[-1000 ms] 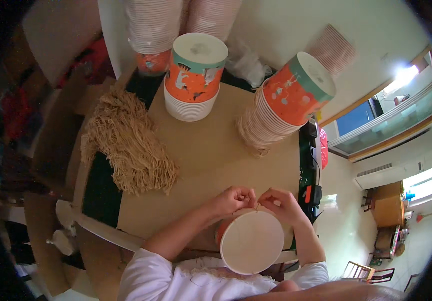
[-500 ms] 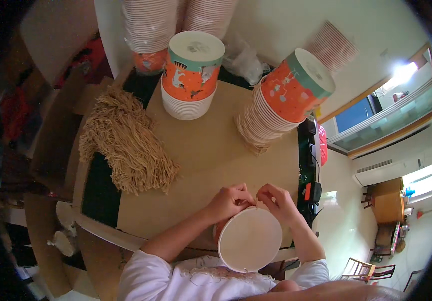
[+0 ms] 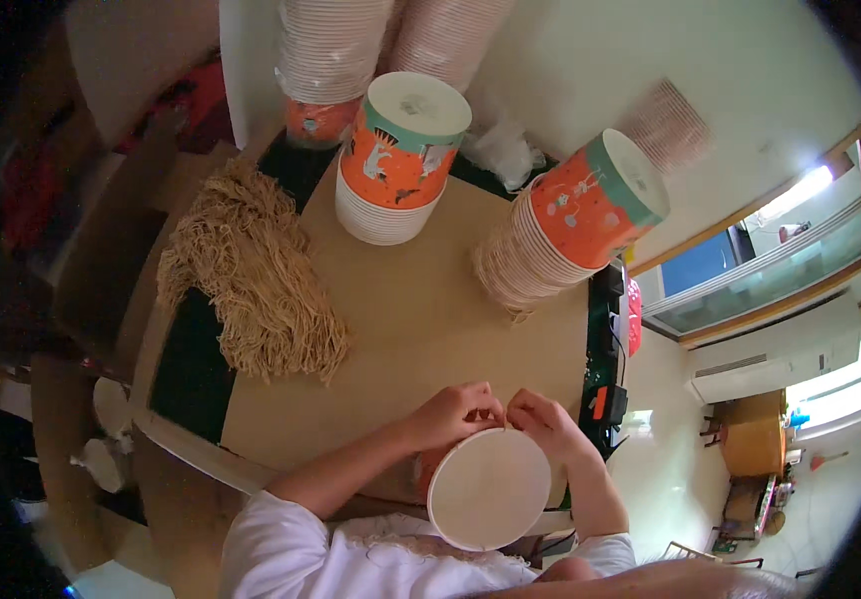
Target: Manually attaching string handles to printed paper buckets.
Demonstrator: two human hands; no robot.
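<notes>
A round paper bucket (image 3: 490, 491) rests close against my body, its pale round face turned up toward me and a sliver of its orange side showing at the left. At its far rim my left hand (image 3: 462, 411) and my right hand (image 3: 542, 421) meet, both closed in a pinch. Between their fingertips a short bit of tan cord (image 3: 506, 423) shows at the rim; most of it is hidden by the fingers. A thick bundle of the same kind of tan cords (image 3: 256, 275) lies on the cardboard to the left.
Cardboard (image 3: 400, 329) covers the green tabletop. Toward the back stand one stack of orange and green buckets (image 3: 398, 165) and a leaning stack (image 3: 580, 215) at right. Behind are plastic-wrapped bucket stacks (image 3: 330, 50) and a clear plastic bag (image 3: 502, 155). An orange-black device (image 3: 605, 404) sits at the right edge.
The view has shifted slightly. My two hands are still together at the bucket's far rim, with the fingertips drawn a little closer and lower.
</notes>
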